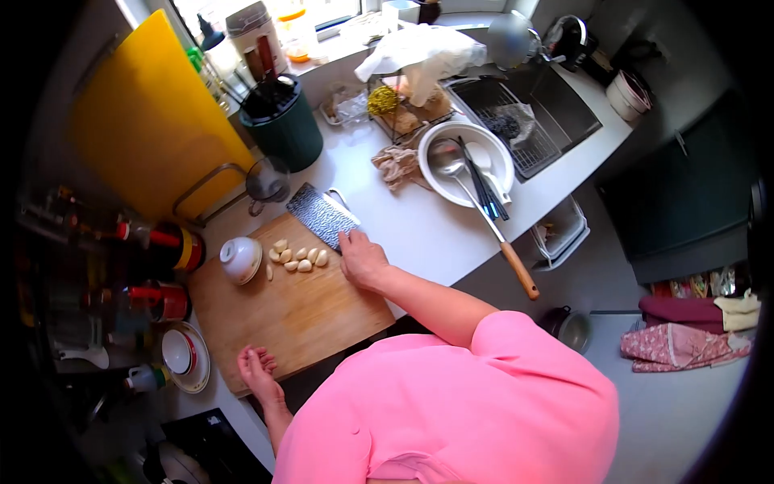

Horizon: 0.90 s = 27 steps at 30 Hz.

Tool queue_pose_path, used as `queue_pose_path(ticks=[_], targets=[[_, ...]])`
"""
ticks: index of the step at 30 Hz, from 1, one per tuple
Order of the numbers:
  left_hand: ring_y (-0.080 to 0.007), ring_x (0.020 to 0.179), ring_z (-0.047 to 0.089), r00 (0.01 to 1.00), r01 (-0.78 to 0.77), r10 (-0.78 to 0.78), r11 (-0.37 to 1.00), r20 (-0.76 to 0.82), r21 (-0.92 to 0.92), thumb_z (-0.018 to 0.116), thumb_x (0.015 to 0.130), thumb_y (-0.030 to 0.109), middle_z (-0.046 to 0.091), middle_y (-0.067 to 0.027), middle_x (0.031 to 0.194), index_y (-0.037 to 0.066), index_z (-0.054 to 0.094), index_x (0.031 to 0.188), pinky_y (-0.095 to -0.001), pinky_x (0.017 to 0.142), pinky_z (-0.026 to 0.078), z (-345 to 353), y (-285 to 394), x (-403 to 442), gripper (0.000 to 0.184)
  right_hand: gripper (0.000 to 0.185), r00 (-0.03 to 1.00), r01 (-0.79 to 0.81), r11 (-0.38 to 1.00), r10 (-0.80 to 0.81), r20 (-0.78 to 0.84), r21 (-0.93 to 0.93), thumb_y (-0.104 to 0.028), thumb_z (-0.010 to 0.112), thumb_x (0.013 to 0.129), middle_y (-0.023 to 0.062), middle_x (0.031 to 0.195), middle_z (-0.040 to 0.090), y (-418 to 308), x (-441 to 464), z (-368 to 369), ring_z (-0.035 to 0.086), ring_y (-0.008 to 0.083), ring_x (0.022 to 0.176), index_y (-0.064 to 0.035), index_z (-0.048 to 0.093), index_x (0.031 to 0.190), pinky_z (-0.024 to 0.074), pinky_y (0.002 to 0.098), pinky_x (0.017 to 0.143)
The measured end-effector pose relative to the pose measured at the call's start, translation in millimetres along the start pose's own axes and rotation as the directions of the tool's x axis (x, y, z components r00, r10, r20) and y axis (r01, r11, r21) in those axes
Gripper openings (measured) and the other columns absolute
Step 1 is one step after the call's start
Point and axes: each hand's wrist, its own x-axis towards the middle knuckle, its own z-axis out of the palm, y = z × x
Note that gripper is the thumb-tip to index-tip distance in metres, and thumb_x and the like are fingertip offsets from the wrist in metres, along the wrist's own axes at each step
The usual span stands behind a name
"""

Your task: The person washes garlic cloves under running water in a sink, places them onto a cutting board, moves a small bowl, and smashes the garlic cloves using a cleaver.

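A wooden cutting board (302, 310) lies on the counter, with several peeled garlic cloves (304, 264) near its upper part. Beside them a small white bowl (240, 260) is tilted on the board. A cleaver (322, 216) with a mottled blade lies across the board's upper right edge. My right hand (363, 260) has its fingers closed at the cleaver's near end; the handle is hidden. At the board's near left edge is my left hand (260, 373), palm partly up, fingers loosely curled and apart, holding nothing.
A white basin (435, 181) holds a ladle and dark utensils, the ladle's handle (518, 270) jutting past the counter edge. Behind stand a sink (564, 105), a green utensil holder (290, 133) and a yellow board (161, 121). Bottles (165, 302) and stacked dishes (179, 352) line the left.
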Motion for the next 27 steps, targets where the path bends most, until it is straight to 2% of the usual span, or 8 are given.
queue_pose_path(ticks=[5, 8, 11, 14, 18, 20, 23, 27], targets=[[-0.0097, 0.064, 0.055, 0.909, -0.007, -0.054, 0.989, 0.413, 0.147, 0.047, 0.095, 0.018, 0.059, -0.0069, 0.084, 0.006, 0.051, 0.103, -0.0196, 0.052, 0.044, 53, -2, -29, 0.015, 0.049, 0.993, -0.043, 0.994, 0.054, -0.107, 0.1, -0.019, 0.059, 0.077, 0.0161, 0.107, 0.05, 10, -53, -27, 0.053, 0.0308, 0.099, -0.0017, 0.045, 0.12, 0.0497, 0.0412, 0.077], [-0.0101, 0.065, 0.056, 0.728, 0.029, -0.164, 0.977, 0.666, 0.209, 0.049, 0.094, 0.016, 0.06, -0.0072, 0.083, 0.005, 0.052, 0.101, -0.0196, 0.054, 0.044, 73, -15, -32, 0.014, 0.038, 0.943, -0.029, 0.993, 0.066, -0.327, 0.116, -0.017, 0.059, 0.076, 0.015, 0.098, 0.052, 29, -114, -27, 0.054, 0.0299, 0.094, -0.0022, 0.05, 0.109, 0.0505, 0.0405, 0.073], [-0.0095, 0.068, 0.057, 0.557, -0.022, -0.187, 0.971, 0.809, 0.239, 0.05, 0.094, 0.016, 0.061, -0.006, 0.082, 0.003, 0.054, 0.098, -0.0192, 0.057, 0.044, 89, -26, -44, 0.014, 0.031, 0.919, -0.232, 0.955, 0.277, -0.281, 0.183, -0.02, 0.056, 0.078, 0.0137, 0.099, 0.053, 45, -196, -32, 0.055, 0.0296, 0.098, -0.0043, 0.055, 0.105, 0.0493, 0.0414, 0.077], [-0.0089, 0.068, 0.056, 0.467, -0.133, -0.174, 0.955, 0.867, 0.264, 0.051, 0.094, 0.016, 0.062, -0.006, 0.083, 0.003, 0.054, 0.099, -0.0194, 0.058, 0.044, 111, -24, -64, 0.014, 0.029, 0.852, -0.451, 0.867, 0.489, -0.187, 0.211, -0.024, 0.054, 0.08, 0.014, 0.101, 0.055, 68, -273, -30, 0.056, 0.0304, 0.097, -0.0055, 0.058, 0.102, 0.0483, 0.0437, 0.079], [-0.0084, 0.068, 0.056, 0.305, -0.097, -0.265, 0.947, 0.915, 0.307, 0.05, 0.094, 0.016, 0.062, -0.0051, 0.083, 0.003, 0.054, 0.099, -0.0196, 0.058, 0.043, 147, -44, -94, 0.014, 0.026, 0.697, -0.64, 0.72, 0.691, -0.192, 0.267, -0.024, 0.052, 0.081, 0.0153, 0.098, 0.059, 98, -345, -30, 0.06, 0.0331, 0.09, -0.0048, 0.062, 0.095, 0.0487, 0.0445, 0.077], [-0.0079, 0.067, 0.056, 0.257, -0.149, -0.337, 0.912, 0.906, 0.382, 0.051, 0.094, 0.016, 0.062, -0.004, 0.082, 0.004, 0.055, 0.098, -0.0201, 0.058, 0.043, 172, -50, -120, 0.013, 0.024, 0.644, -0.666, 0.682, 0.73, -0.228, 0.303, -0.023, 0.052, 0.081, 0.0156, 0.096, 0.06, 110, -370, -33, 0.061, 0.0337, 0.086, -0.0037, 0.062, 0.092, 0.0491, 0.0439, 0.076], [-0.0076, 0.067, 0.055, 0.063, -0.273, -0.399, 0.875, 0.915, 0.401, 0.052, 0.093, 0.017, 0.062, -0.0025, 0.081, 0.005, 0.055, 0.097, -0.021, 0.059, 0.042, 217, -61, -162, 0.012, 0.023, 0.585, -0.676, 0.638, 0.769, -0.257, 0.37, -0.021, 0.051, 0.081, 0.0138, 0.095, 0.063, 142, -402, -38, 0.062, 0.0308, 0.085, -0.0036, 0.062, 0.092, 0.0494, 0.0423, 0.074], [-0.0078, 0.068, 0.056, -0.028, -0.383, -0.437, 0.836, 0.899, 0.394, 0.053, 0.093, 0.017, 0.062, -0.0027, 0.08, 0.005, 0.056, 0.096, -0.0214, 0.059, 0.042, 292, -77, -232, 0.013, 0.022, 0.488, -0.702, 0.549, 0.835, -0.256, 0.454, -0.021, 0.051, 0.082, 0.0111, 0.094, 0.064, 212, -456, -45, 0.062, 0.0299, 0.085, -0.0048, 0.063, 0.092, 0.0492, 0.0418, 0.074]])
